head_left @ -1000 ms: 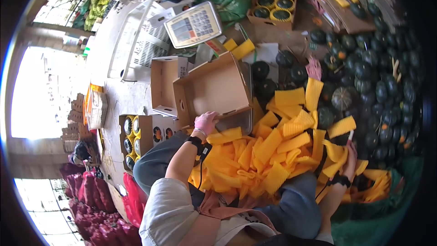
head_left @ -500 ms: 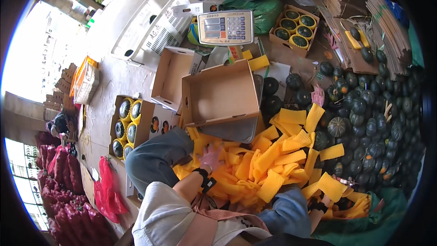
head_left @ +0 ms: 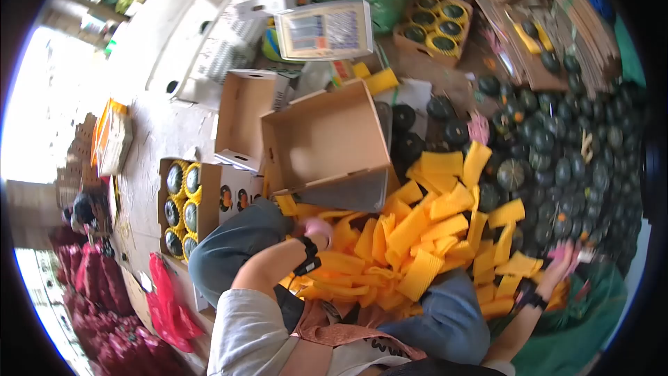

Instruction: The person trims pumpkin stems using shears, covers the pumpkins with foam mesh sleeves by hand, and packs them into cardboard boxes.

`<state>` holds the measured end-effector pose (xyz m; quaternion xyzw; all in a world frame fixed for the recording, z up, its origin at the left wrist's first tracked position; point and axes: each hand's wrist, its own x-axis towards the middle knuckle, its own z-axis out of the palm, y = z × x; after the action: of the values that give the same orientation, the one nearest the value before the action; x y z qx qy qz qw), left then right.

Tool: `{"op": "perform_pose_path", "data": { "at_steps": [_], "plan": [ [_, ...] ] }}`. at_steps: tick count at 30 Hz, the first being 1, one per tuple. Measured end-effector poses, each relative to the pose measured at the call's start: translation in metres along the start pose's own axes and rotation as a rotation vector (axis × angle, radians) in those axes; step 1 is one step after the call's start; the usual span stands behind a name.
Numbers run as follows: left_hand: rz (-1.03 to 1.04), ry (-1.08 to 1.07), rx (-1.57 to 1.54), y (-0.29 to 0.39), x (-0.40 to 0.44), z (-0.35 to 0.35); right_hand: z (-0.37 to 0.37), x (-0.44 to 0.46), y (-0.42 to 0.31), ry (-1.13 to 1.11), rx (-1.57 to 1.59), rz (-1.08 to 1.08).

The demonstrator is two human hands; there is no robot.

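My left hand (head_left: pixel 318 231), blurred, is at the left edge of a heap of yellow foam net sleeves (head_left: pixel 410 237) piled between my legs. Its fingers are smeared, so their hold is unclear. Farther right, my right hand (head_left: pixel 562 259) is stretched out to the near edge of a large pile of dark green squashes (head_left: pixel 550 167). Its fingers are bent, with a small pale, shiny object (head_left: pixel 586 256) at their tips that I cannot make out. Loose foam sleeves (head_left: pixel 520 264) lie just left of this hand.
An open cardboard box (head_left: pixel 327 139) rests before me, beside another open box (head_left: pixel 243 115). Boxes of sleeved squashes stand left (head_left: pixel 182 202) and at the back (head_left: pixel 435 24). A scale display (head_left: pixel 325 30) rises behind. Green cloth (head_left: pixel 591 306) lies at right.
My right hand has moved right and forward, away from the yellow sleeve that covered it, toward the squashes. My left hand, earlier spread on the sleeves, has drawn back slightly left. The view has shifted.
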<state>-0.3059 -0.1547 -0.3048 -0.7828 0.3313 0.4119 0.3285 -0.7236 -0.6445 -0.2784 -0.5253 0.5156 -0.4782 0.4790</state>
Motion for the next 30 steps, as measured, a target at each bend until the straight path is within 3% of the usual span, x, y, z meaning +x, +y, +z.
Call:
{"op": "perform_pose_path", "data": {
  "at_steps": [1,3,5,7,9,11,13,16,20,22,24,25,27,29,30],
  "plan": [
    [0.038,-0.021,0.09,0.008,0.001,-0.023,0.044,-0.013,-0.041,0.062,0.182,0.034],
    [0.245,-0.105,0.184,0.023,-0.015,-0.091,0.061,-0.003,-0.026,-0.036,0.233,0.021],
    [0.484,0.105,0.151,0.042,-0.025,-0.14,0.114,-0.033,-0.035,-0.094,0.319,0.041],
    [0.525,0.191,-0.094,0.066,-0.008,-0.189,0.142,-0.055,0.003,-0.155,0.413,0.108],
    [0.466,0.451,-0.296,0.09,0.044,-0.208,0.178,-0.091,0.002,-0.198,0.401,0.337],
    [0.293,0.607,-0.017,0.112,0.088,-0.235,0.167,-0.095,0.022,-0.423,0.451,0.493],
    [0.179,0.449,0.025,0.12,0.13,-0.25,0.148,-0.095,0.039,-0.377,0.394,0.499],
    [0.066,0.261,-0.236,0.121,0.166,-0.247,0.115,-0.085,0.047,-0.254,0.367,0.391],
    [-0.032,0.543,-0.349,0.137,0.185,-0.212,0.116,-0.081,0.048,0.041,0.147,0.282],
    [0.017,0.378,-0.37,0.138,0.174,-0.232,0.113,-0.087,0.047,-0.111,0.037,0.299],
    [0.105,0.352,-0.389,0.138,0.149,-0.255,0.113,-0.089,0.029,-0.263,-0.077,0.456],
    [0.115,0.415,-0.334,0.144,0.139,-0.263,0.116,-0.09,0.026,-0.28,-0.06,0.42],
    [0.227,0.536,-0.542,0.14,0.109,-0.278,0.126,-0.092,0.021,-0.314,-0.023,0.333],
    [0.523,0.684,-0.929,0.131,0.08,-0.275,0.159,-0.1,0.012,-0.39,0.23,0.431],
    [0.801,0.741,-1.199,0.128,0.073,-0.265,0.178,-0.104,0.004,-0.429,0.352,0.482]
  ]
}}
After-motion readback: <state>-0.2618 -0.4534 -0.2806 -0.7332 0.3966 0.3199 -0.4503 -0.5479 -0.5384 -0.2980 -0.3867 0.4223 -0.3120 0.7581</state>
